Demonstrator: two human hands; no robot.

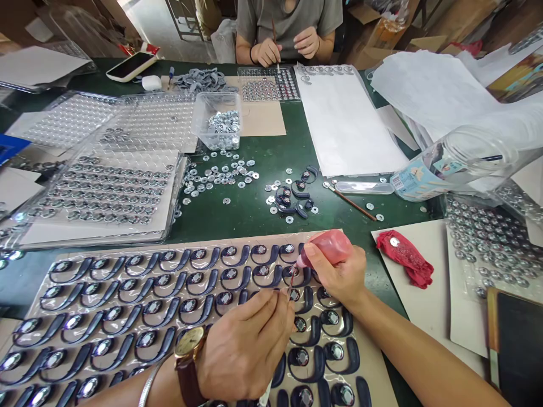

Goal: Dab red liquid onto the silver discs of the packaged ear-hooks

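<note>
Navy hook-shaped pieces [245, 278] lay rowed on the cardboard sheet [372, 364], shiny centres [229, 273] mostly in, done/remaining split unclear; above it left hand [246, 345] pinched a thin tool [291, 281], right hand [340, 271] gripped a red squeeze bottle [331, 247].

It's a small assembly workshop we're standing in, and look at that green desk [280, 150]: row after row of identical dark curved parts [194, 278], clear plastic trays [148, 127], loose washers [219, 181] scattered about! Across it, a co-worker [292, 25] holds a thin stick [274, 34] over another tray [258, 89], cardboard boxes [365, 14] crowding in behind.
</note>
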